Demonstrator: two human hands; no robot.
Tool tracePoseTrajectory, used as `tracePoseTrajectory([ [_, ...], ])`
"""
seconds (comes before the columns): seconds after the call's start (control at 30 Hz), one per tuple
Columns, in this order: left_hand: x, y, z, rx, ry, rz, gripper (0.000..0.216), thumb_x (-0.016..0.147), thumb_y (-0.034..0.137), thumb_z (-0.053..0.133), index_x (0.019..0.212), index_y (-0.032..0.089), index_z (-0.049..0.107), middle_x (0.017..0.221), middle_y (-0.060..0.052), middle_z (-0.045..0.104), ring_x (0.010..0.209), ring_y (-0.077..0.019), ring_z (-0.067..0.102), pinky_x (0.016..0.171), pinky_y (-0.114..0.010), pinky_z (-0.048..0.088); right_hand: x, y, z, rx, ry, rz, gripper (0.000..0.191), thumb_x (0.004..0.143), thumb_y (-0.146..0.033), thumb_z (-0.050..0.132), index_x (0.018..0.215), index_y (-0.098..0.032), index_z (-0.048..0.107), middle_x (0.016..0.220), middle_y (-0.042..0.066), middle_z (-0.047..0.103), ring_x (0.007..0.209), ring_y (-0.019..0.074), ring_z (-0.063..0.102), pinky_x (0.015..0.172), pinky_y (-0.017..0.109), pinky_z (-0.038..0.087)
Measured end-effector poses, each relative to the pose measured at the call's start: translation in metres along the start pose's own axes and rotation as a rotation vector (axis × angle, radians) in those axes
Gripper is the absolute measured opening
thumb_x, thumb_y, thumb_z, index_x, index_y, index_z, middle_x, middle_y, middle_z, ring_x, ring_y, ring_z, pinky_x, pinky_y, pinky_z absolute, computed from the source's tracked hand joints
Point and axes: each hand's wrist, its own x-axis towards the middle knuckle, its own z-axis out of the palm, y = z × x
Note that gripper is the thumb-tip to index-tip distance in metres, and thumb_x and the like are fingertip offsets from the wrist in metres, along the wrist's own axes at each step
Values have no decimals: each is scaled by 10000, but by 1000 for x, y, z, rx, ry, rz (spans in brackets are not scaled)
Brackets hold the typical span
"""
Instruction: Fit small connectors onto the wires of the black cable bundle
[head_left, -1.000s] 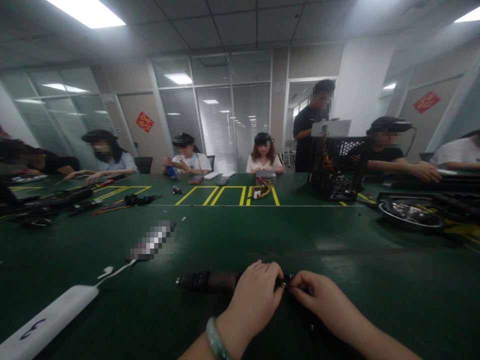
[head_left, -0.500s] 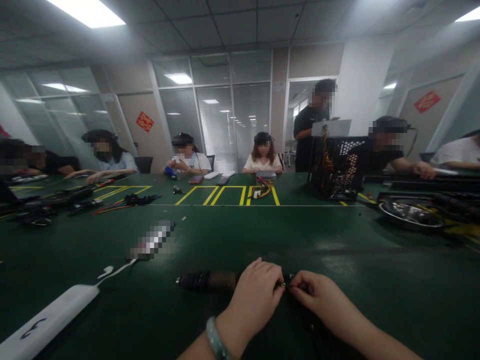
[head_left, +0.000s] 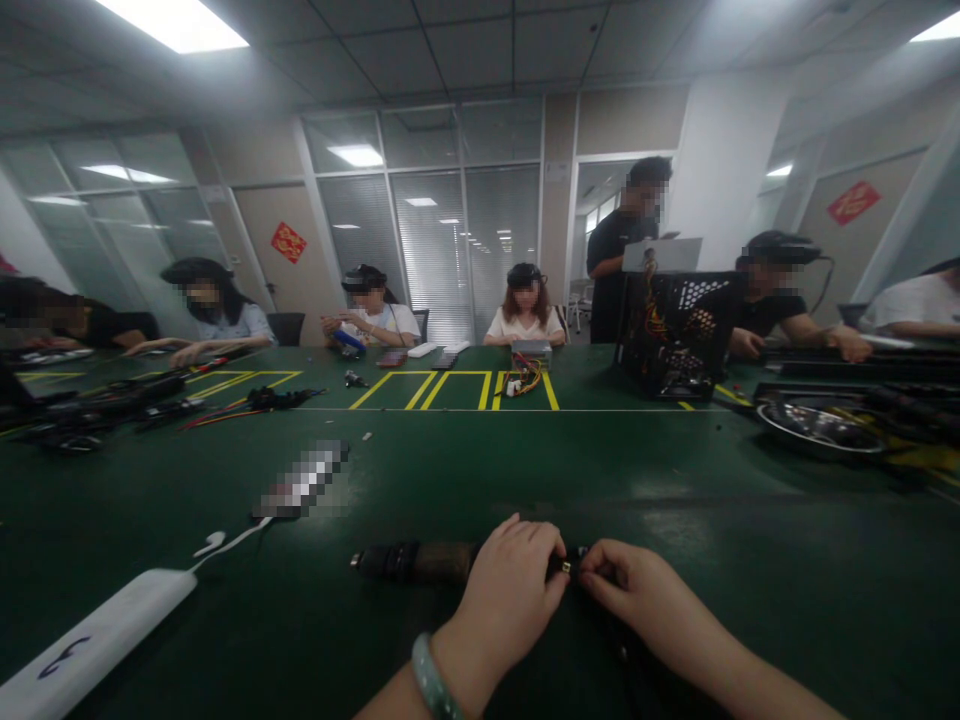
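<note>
A dark cylindrical tool (head_left: 431, 563), black and brown with a metal tip at its left end, lies across the table in front of me. My left hand (head_left: 514, 575), a green bangle on its wrist, curls over the tool's right part and hides it. A tiny brass-coloured piece (head_left: 566, 567) shows at the left thumb and fingertips. Just right of it my right hand (head_left: 626, 580) is closed in a pinch, fingertips nearly meeting the left ones. What the right fingers hold is hidden. A dark cord-like shape runs below the right hand, hard to make out.
Left of my hands lie a white power strip (head_left: 105, 640) and a pixelated device (head_left: 304, 480). A metal bowl (head_left: 817, 430) is at right, beside dark parts. An open black computer case (head_left: 675, 335) and a power supply (head_left: 532, 350) stand farther back. Several people sit around the table.
My hands and the tool hold almost the same place; the brass-coloured piece shows a little more. Across the table, a seated person's hands and a blue object have shifted.
</note>
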Motion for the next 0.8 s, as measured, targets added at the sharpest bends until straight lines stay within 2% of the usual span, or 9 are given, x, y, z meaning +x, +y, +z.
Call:
tracePoseTrajectory([
  [0.27, -1, 2, -2, -4, -13, 33, 154, 782, 127, 607, 885, 232, 565, 1031, 28, 653, 959, -170, 584, 1075, -436, 309, 1, 3, 1, -7, 10, -1, 109, 857, -259, 564, 807, -196, 637, 751, -10, 675, 690, 145, 614, 597, 208, 402],
  [0.8, -1, 1, -4, -9, -17, 11, 90, 820, 187, 616, 889, 231, 577, 1007, 27, 654, 962, -163, 585, 1084, -415, 308, 0, 2, 1, 2, 9, -2, 108, 854, -262, 565, 803, -200, 637, 761, -10, 679, 711, 151, 624, 612, 215, 411],
])
